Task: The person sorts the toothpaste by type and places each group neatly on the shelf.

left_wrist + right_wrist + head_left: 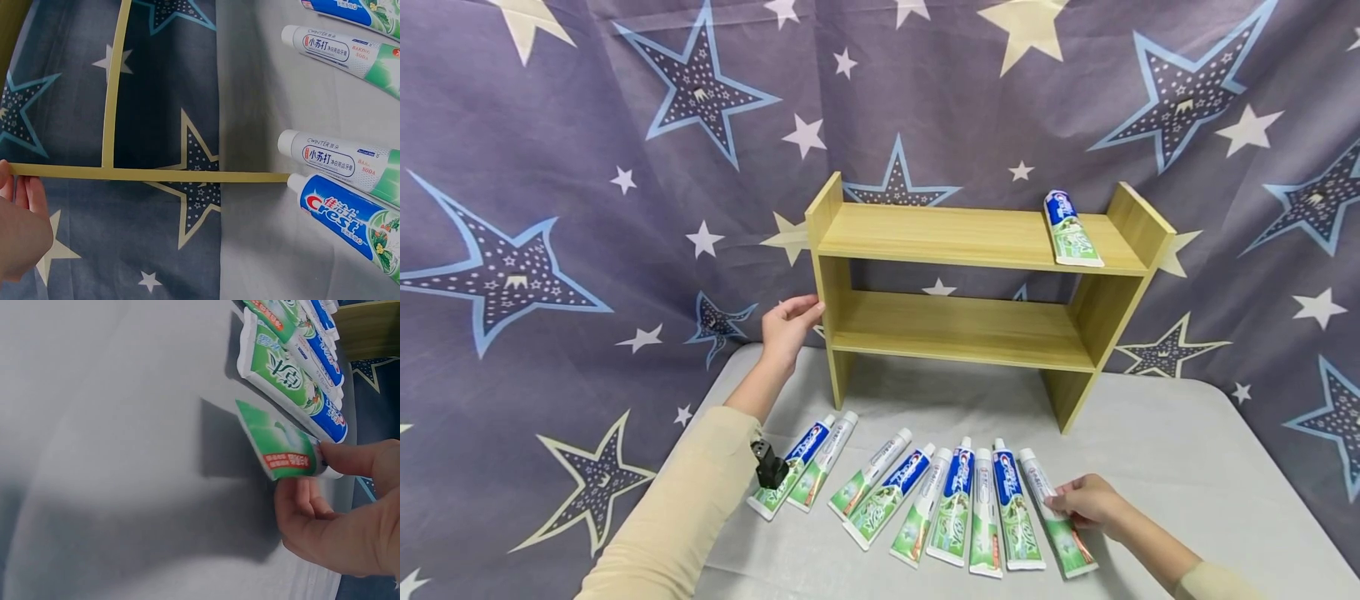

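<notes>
A two-tier wooden shelf [958, 329] stands at the back of the table. My left hand [790, 332] holds the front edge of its left side panel [187, 175], with the thumb and fingertips right at the wood. In the right wrist view, my right hand [340, 512] pinches a white and green toothpaste tube [284, 447] between thumb and fingers. Its printed green tail end tilts above the tabletop and casts a shadow. This tube is at the right end of the row, beside a blue and green Crest toothpaste tube [1019, 508].
One Crest toothpaste tube [1071, 229] lies on the top board, toward the right. Several more tubes, blue Crest and white baking soda ones [872, 471], lie in a row on the grey tabletop [1210, 467] before the shelf. A star-patterned curtain [587, 208] hangs behind.
</notes>
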`<state>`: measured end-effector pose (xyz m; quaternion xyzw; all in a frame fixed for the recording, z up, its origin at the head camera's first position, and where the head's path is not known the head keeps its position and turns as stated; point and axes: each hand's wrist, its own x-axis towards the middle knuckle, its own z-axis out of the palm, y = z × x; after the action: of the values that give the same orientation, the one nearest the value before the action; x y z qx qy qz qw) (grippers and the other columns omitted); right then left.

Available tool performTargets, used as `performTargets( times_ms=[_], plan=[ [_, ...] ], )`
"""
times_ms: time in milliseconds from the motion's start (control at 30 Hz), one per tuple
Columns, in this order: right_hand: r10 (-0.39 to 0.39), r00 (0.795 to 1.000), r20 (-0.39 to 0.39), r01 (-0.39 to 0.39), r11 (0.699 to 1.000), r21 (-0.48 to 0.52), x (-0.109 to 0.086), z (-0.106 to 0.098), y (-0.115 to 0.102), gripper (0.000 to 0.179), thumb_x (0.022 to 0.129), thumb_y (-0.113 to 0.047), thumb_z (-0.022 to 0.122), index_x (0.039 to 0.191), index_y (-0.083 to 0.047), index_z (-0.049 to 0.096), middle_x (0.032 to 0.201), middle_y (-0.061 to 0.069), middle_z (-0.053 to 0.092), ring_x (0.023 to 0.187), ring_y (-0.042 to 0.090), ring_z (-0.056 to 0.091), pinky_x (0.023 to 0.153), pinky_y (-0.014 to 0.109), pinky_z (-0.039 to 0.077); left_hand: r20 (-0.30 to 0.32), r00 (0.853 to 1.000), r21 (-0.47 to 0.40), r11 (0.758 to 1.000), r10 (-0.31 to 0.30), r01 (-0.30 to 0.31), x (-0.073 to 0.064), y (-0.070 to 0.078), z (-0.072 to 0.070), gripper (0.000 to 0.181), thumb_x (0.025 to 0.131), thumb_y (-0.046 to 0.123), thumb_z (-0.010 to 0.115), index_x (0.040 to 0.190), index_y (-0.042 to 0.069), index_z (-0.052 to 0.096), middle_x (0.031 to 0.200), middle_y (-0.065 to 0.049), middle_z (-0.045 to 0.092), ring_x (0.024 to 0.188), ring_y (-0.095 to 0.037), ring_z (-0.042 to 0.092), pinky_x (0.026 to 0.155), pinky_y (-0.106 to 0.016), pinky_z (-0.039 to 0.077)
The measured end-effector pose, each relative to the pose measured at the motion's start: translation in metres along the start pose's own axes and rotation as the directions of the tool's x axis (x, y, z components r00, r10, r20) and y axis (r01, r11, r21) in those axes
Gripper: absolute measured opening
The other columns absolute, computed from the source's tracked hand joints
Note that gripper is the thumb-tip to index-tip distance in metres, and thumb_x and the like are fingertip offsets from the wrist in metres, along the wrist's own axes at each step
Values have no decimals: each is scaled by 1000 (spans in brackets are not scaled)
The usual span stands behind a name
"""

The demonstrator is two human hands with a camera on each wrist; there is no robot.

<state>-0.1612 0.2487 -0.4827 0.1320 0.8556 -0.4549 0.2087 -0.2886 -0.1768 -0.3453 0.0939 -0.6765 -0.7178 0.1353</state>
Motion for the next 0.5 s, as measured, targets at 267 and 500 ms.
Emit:
performTargets(
  times_ms=[267,500],
  plan=[
    [39,999,23,-40,996,82,0,-1,-2,24,82,-7,70,94,10,57,67,1,55,62,10,55,58,23,55,2,1000,2,1000,3,-3,0,2,0,33,86,6,69,116,-6,63,70,19,64,71,4,64,84,-20,59],
    [49,996,69,-58,989,139,-1,-3,-2,20,85,-8,67,94,7,59,63,-1,55,57,8,53,56,21,53,1,1000,16,1000,2,-2,-1,1,-1,33,86,7,69,116,-5,64,73,18,65,71,4,64,77,-14,58]
  ],
)
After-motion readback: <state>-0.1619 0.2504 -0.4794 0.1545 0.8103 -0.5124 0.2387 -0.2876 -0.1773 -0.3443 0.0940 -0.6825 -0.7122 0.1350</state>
